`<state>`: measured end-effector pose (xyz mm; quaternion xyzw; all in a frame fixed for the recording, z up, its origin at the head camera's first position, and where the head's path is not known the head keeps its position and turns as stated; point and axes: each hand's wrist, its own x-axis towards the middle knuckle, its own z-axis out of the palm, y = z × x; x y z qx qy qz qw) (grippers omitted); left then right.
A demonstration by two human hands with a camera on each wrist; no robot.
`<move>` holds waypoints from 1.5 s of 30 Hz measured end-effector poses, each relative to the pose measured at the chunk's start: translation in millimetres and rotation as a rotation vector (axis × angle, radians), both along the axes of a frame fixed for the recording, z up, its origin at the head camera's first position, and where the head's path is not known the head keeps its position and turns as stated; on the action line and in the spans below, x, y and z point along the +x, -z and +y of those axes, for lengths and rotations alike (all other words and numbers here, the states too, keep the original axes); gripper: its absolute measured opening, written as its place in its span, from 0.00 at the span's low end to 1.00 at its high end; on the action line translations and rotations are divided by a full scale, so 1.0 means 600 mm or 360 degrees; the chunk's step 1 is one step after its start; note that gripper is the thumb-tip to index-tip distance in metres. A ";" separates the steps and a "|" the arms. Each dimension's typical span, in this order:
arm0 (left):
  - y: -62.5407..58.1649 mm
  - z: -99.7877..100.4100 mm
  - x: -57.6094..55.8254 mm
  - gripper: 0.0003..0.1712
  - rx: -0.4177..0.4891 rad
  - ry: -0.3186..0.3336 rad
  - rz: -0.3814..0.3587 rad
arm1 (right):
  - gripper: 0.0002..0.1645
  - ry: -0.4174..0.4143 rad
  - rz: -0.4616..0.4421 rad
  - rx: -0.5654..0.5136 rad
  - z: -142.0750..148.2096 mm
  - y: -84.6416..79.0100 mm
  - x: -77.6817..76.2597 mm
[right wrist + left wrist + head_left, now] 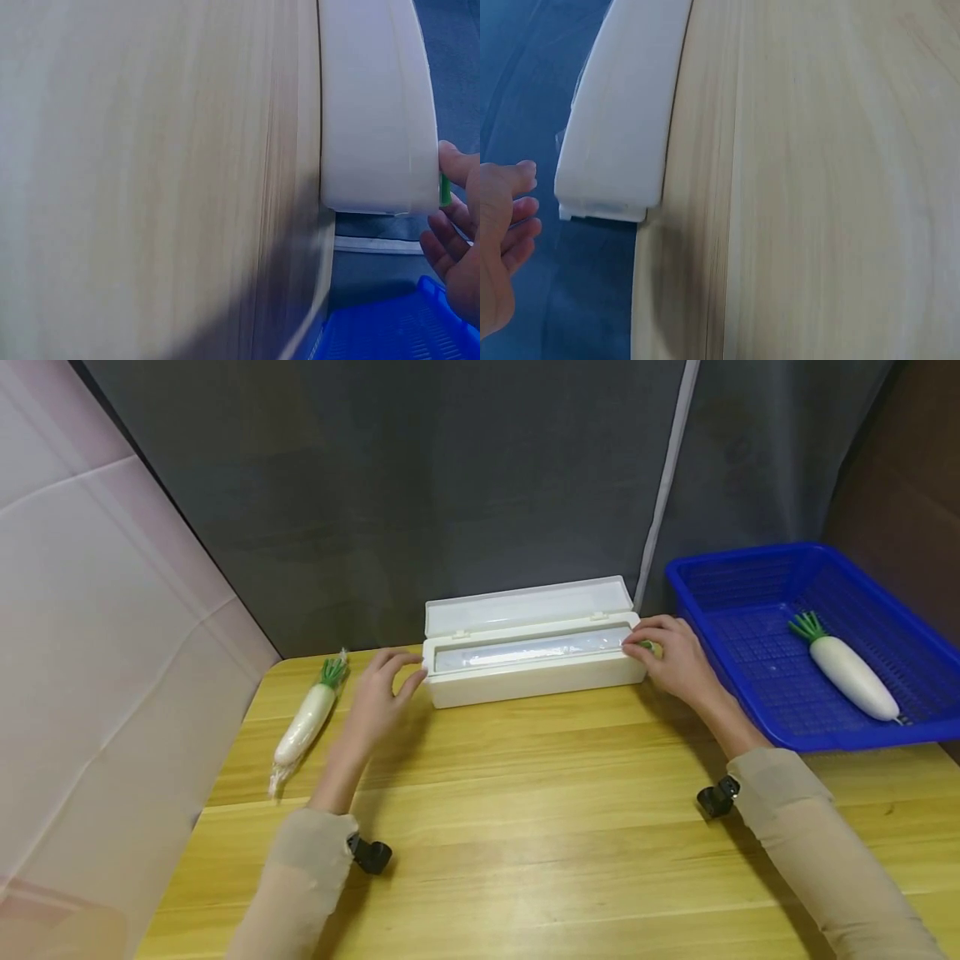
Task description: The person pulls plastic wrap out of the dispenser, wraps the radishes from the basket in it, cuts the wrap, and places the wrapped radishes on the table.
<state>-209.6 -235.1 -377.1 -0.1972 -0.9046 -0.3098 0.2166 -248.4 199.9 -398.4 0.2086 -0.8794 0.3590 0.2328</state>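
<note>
A white cling film dispenser (536, 681) stands at the back of the table, its clear lid raised. A shiny sheet of cling film (525, 653) shows in its top opening. My left hand (381, 693) is by the dispenser's left end, fingers loosely bent; the left wrist view shows a small gap between them. At the other end, my right hand (671, 660) has thumb and fingertips around a small green slider (445, 190) on the dispenser's edge. The fingers partly hide the slider. To the left lies a white radish (306, 724) with green stalks, wrapped in film.
A blue plastic basket (757, 693) stands on the right, close to my right forearm. Inside it lies another white radish (855, 677). Behind the dispenser rises a dark grey curtain (375, 510). A pale cloth wall (112, 635) borders the wooden table (540, 827) on the left.
</note>
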 end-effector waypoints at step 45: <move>0.008 0.056 -0.033 0.08 0.0059 -0.0049 -0.0030 | 0.08 0.0249 -0.0040 0.0080 -0.027 -0.010 0.000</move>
